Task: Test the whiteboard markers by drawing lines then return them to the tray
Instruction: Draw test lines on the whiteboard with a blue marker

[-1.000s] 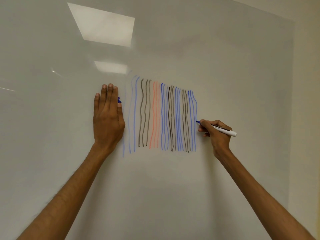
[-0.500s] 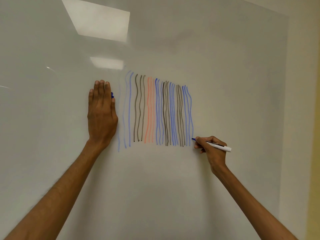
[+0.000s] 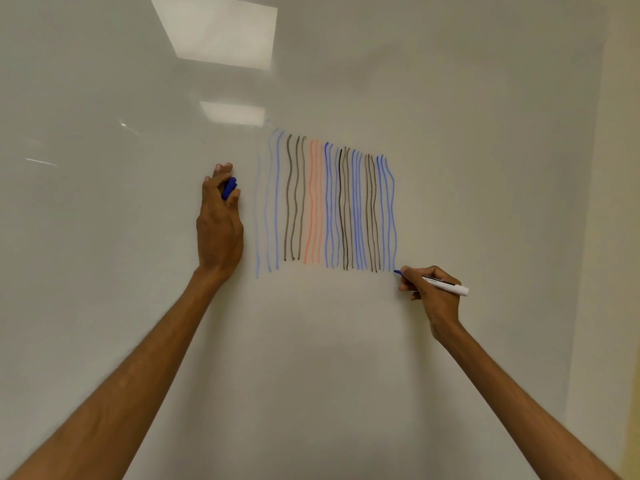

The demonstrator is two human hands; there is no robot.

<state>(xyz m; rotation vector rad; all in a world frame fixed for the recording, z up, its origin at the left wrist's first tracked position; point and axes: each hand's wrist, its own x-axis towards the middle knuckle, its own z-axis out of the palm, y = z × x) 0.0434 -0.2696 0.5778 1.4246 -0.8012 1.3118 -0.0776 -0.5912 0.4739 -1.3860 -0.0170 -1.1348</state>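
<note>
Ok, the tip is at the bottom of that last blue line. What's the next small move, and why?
Probably lift the marker off the whiteboard and bring it to the cap. The right hand holds the marker with its tip at the lower end of the rightmost blue line, about level with the other lines' ends, and the left hand grips the blue cap beside the lines.

Whiteboard (image 3: 485, 133): straight ahead, filling most of the view.
Wall (image 3: 620, 202): strip along the board's right edge.
Lines (image 3: 325, 206): on the board's middle, upright, side by side in one row.
Left hand (image 3: 219, 230): just left of the row.
Cap (image 3: 229, 188): between the left hand's fingertips and thumb.
Right hand (image 3: 433, 296): below and right of the row's lower right corner.
Marker (image 3: 443, 284): in the right hand, tip at the foot of the rightmost line, rear end pointing right.
</note>
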